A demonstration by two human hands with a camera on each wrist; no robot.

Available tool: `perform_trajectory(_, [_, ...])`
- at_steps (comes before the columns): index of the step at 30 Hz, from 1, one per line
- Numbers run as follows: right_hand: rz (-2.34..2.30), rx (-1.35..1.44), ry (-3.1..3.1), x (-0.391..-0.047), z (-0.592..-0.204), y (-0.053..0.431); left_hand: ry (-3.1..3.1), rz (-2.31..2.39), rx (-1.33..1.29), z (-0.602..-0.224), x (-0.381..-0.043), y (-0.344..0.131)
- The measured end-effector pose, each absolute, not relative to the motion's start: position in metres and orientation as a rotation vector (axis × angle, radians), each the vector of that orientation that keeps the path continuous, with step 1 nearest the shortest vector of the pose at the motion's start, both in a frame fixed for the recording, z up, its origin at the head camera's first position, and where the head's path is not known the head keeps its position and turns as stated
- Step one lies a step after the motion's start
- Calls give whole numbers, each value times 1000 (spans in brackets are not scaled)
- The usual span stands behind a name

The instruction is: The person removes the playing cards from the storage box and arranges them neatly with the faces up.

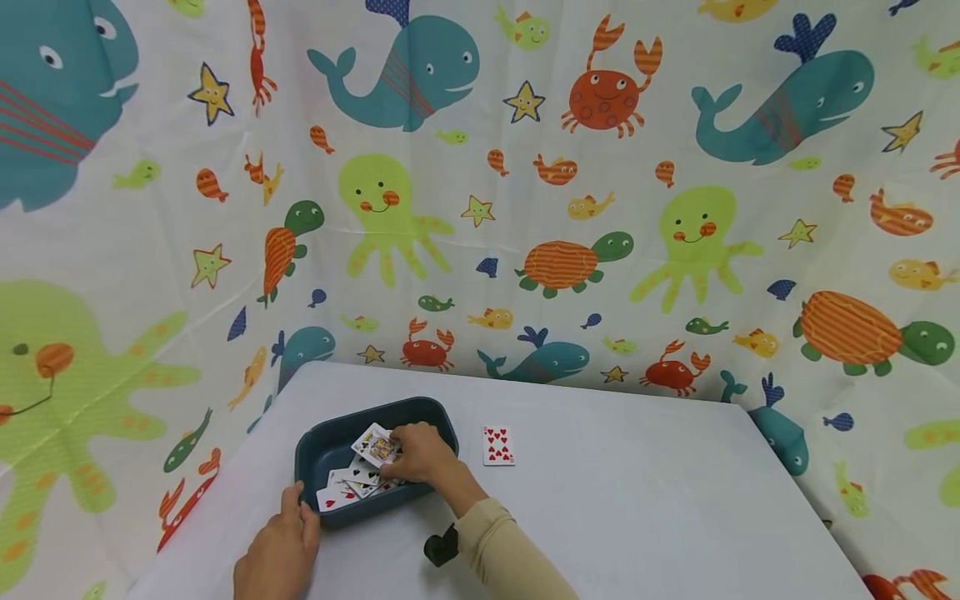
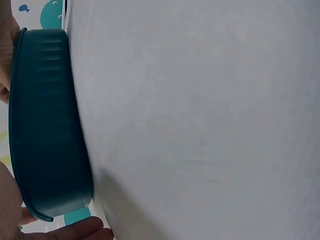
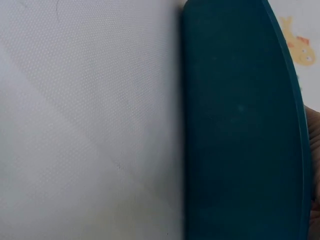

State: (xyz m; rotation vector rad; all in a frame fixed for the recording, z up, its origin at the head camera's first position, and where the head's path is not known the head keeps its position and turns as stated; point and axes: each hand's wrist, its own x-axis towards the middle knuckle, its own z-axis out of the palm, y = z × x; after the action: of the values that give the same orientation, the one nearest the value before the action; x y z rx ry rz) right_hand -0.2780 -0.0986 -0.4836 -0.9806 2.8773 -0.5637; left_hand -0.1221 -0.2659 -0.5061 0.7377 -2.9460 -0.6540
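A dark teal plastic tray (image 1: 352,427) holds several loose playing cards (image 1: 337,498), face up and overlapping. Reaching over its near side, my right hand (image 1: 422,454) pinches a king card (image 1: 373,444) by its right edge, tilted above the others. At the tray's near left corner is my left hand (image 1: 279,546), with thumb and fingers holding the corner from outside. The left wrist view shows that hand's fingers (image 2: 75,231) beside the tray's end. Only part of my right hand (image 3: 314,165) shows in the right wrist view, beyond the tray wall (image 3: 240,120).
A red hearts card (image 1: 498,446) lies face up on the white table (image 1: 637,500), right of the tray. Near my right wrist is a small black object (image 1: 441,546). Behind and to the sides hangs a sea-animal print curtain (image 1: 480,317).
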Motion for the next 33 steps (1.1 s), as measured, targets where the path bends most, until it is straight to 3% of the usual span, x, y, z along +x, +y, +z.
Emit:
perform_trajectory(19, [-1050,-1138,2788,-269,-484,-62,-2941,-649,748,-509,-118,-258])
perform_trajectory(33, [-1560,-1052,2609,-252,-479,-32,-2909,-649,780,-509,-114,-252])
